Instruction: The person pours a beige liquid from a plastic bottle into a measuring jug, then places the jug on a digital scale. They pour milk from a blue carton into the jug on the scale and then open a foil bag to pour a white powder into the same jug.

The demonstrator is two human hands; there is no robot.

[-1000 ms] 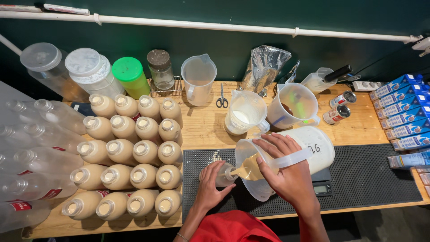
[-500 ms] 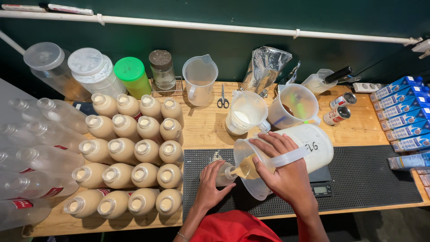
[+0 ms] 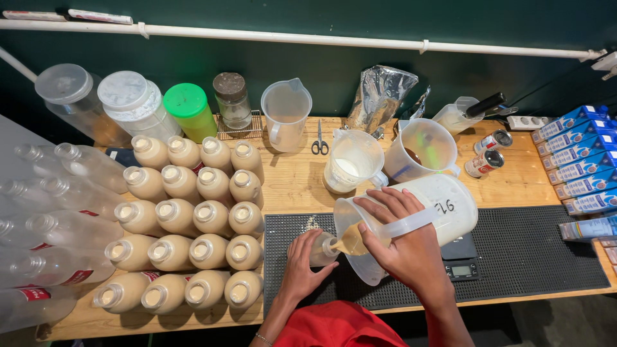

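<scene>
Fingers (image 3: 385,215) of our right hand (image 3: 408,247) grip the tilted jug (image 3: 443,205); left hand (image 3: 302,266) clasps the bottle (image 3: 321,249) beneath its spout. We pour tan liquid; next, level the jug before overflow.

You're at a drinks-preparation counter, like a small beverage shop's back bench. Left of your left hand (image 3: 302,270) stand rows of filled beige bottles (image 3: 186,225); beyond your right hand (image 3: 405,247) sit measuring jugs (image 3: 350,160), cans (image 3: 483,162) and stacked blue cartons (image 3: 578,160), with a digital scale (image 3: 459,263) on the rubber bar mat (image 3: 540,257).
</scene>
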